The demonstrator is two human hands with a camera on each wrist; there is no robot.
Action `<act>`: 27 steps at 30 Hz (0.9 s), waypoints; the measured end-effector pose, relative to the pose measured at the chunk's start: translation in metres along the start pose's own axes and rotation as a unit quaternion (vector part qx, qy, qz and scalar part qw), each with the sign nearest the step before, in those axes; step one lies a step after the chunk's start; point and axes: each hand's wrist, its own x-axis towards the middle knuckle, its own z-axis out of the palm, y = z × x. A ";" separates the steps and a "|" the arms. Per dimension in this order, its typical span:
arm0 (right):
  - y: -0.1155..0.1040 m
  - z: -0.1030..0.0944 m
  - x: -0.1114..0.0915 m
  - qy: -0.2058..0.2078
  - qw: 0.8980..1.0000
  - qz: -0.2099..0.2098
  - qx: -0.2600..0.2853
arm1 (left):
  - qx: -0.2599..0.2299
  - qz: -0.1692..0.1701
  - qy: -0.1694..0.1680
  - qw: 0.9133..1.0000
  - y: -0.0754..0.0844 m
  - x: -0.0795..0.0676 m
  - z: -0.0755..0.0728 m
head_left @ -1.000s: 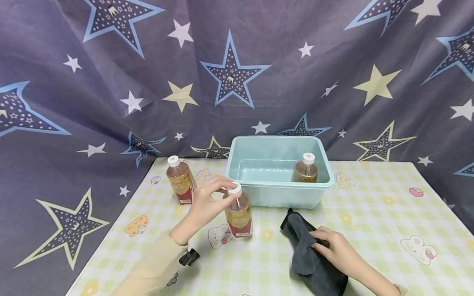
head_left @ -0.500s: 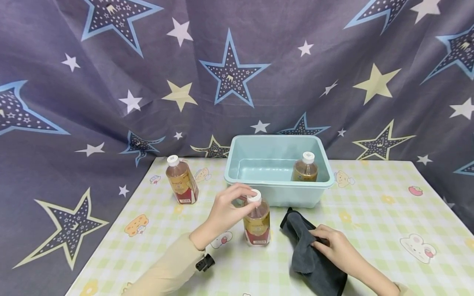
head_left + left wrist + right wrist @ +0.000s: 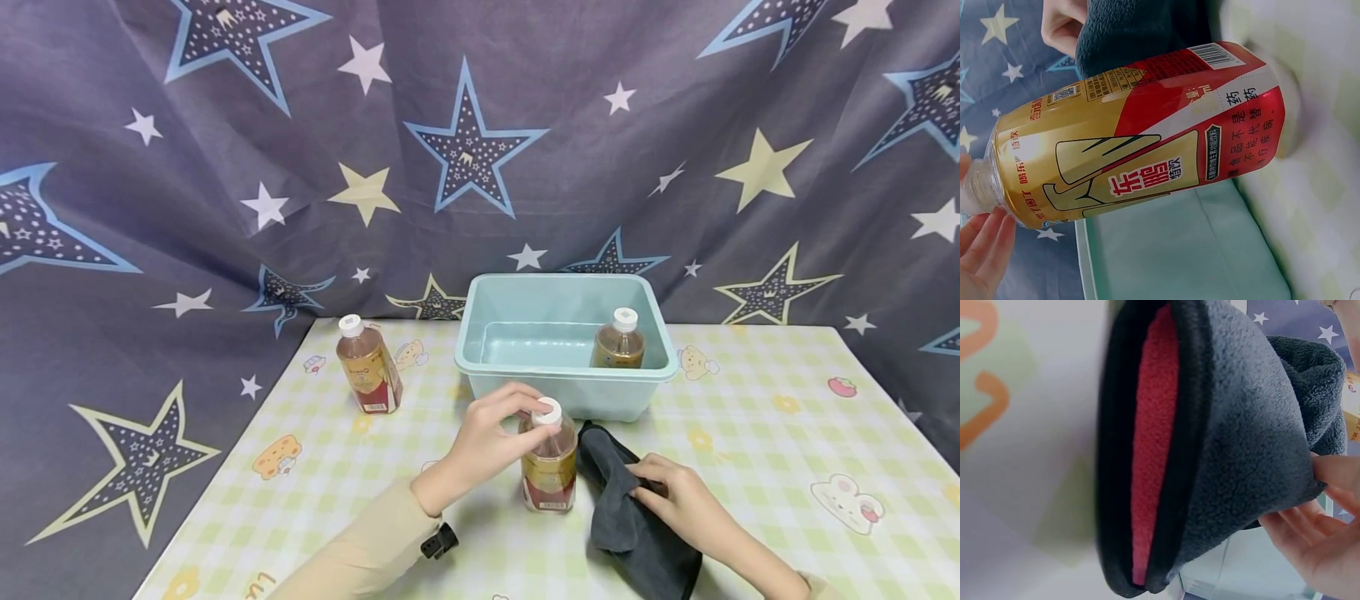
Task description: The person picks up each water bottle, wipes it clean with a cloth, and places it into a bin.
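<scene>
My left hand (image 3: 491, 437) pinches the white cap of a drink bottle (image 3: 550, 475) with a gold and red label. In the left wrist view the same bottle (image 3: 1141, 137) fills the middle, fingers at its neck. The bottle stands upright in front of the tub, close to the dark grey cloth (image 3: 637, 517). My right hand (image 3: 686, 508) pinches that cloth, which is folded and partly bunched. Seen from the right wrist, the cloth (image 3: 1241, 431) has black edging and a pink-red inner side.
Behind the hands a light blue tub (image 3: 480, 367) holds another bottle (image 3: 619, 346) at its right end. A third bottle (image 3: 369, 371) stands at the back left of the checked tablecloth (image 3: 765, 433). A star-patterned curtain (image 3: 570, 108) hangs behind the table.
My left hand has moved the bottle right and toward me, from near the tub's left corner to beside the cloth. The right hand and cloth have barely moved.
</scene>
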 end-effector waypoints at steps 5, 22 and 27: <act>-0.001 -0.001 0.001 0.003 1.000 -0.005 0.002 | 0.003 -0.002 -0.007 1.000 0.001 -0.001 0.005; -0.009 -0.009 0.007 0.035 0.999 -0.027 0.024 | 0.005 -0.017 -0.033 0.999 0.003 -0.002 0.006; -0.014 -0.011 0.012 0.046 0.998 -0.029 0.031 | 0.008 -0.027 -0.042 0.999 0.003 0.000 0.005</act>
